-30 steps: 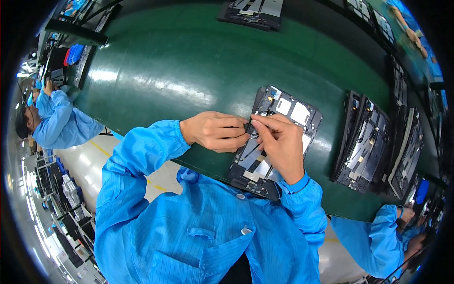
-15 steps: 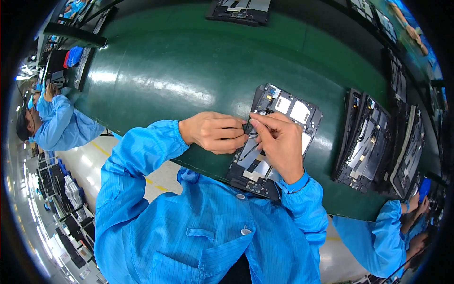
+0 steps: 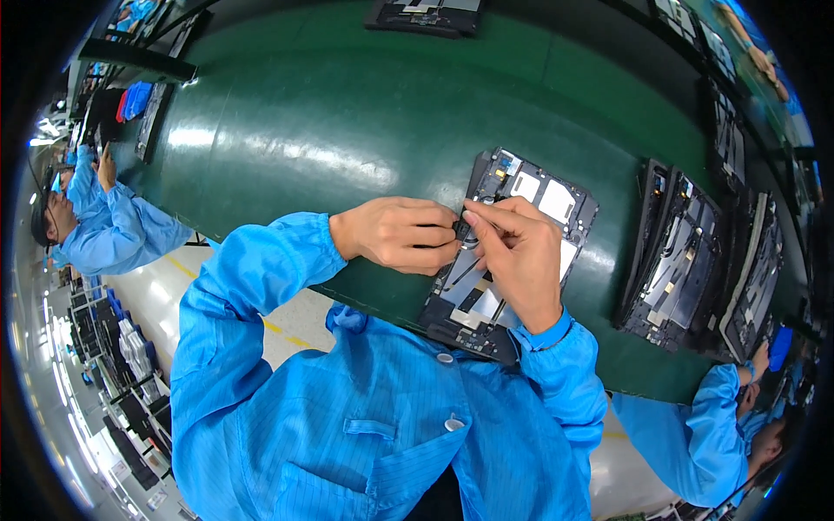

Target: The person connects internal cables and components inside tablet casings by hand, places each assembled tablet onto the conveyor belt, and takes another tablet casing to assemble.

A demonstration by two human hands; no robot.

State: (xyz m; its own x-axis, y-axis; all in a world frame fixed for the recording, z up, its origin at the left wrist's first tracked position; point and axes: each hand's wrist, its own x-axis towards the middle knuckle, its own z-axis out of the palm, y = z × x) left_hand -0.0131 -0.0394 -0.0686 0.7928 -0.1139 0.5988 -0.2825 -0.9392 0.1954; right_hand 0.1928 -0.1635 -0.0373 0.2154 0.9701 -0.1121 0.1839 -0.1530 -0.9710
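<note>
- While I looked down through the head camera, the flat, dark-framed rectangular electronic panel with silver and white plates (image 3: 556,204) lay face up on the glossy green tabletop (image 3: 347,113), slightly right of centre and turned at a slant, its near end close to my bright blue buttoned coat (image 3: 391,373).
- My bare left hand (image 3: 400,234) was at the panel's left edge, its fingers curled and its fingertips bunched close together.
- My bare right hand (image 3: 526,247) reached over the panel from the near side, thumb and forefinger brought together just beside the left fingertips.
- A thin, curved black cable (image 3: 470,240) showed right by both sets of fingertips; the spot was small and partly covered, so I couldn't tell whether either hand was clamped on it.
- To the right, well apart from my hands, I saw a leaning group of similar dark-framed panels with grey plates (image 3: 673,260), and beyond it another dark panel with a pale edge (image 3: 754,269).
- Another dark, plated panel (image 3: 426,16) lay at the far side of the table.
- A co-worker in a light blue coat (image 3: 117,230) sat at the left, and another person's blue sleeve (image 3: 717,408) showed at the lower right.
</note>
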